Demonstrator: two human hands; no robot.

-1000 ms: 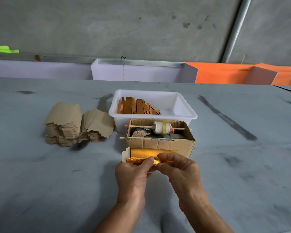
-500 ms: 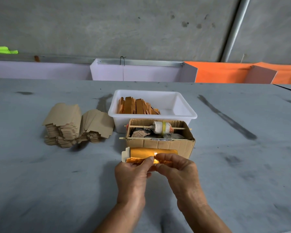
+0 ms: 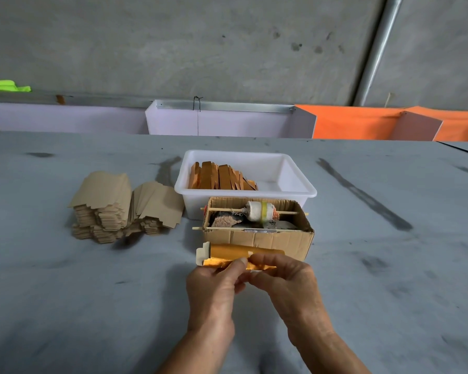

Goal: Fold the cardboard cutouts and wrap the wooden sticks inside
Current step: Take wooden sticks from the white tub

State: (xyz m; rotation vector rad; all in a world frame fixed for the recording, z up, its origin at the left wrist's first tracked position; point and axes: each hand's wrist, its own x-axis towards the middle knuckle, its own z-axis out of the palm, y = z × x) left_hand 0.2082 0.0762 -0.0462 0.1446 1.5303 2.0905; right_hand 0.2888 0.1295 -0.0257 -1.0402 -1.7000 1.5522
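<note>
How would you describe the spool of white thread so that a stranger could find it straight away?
Start at the white plastic tub mid-table; against its near wall stands an open cardboard box. The spool hangs on a thin stick across it, the only white, yellow-banded thing inside.

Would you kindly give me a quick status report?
Left hand and right hand both pinching gold-faced cutout, partly folded. Cardboard box right behind it. Nothing blocking.

Grey table (image 3: 65,306) — concrete wall (image 3: 173,44), metal pipe (image 3: 373,49).
</note>
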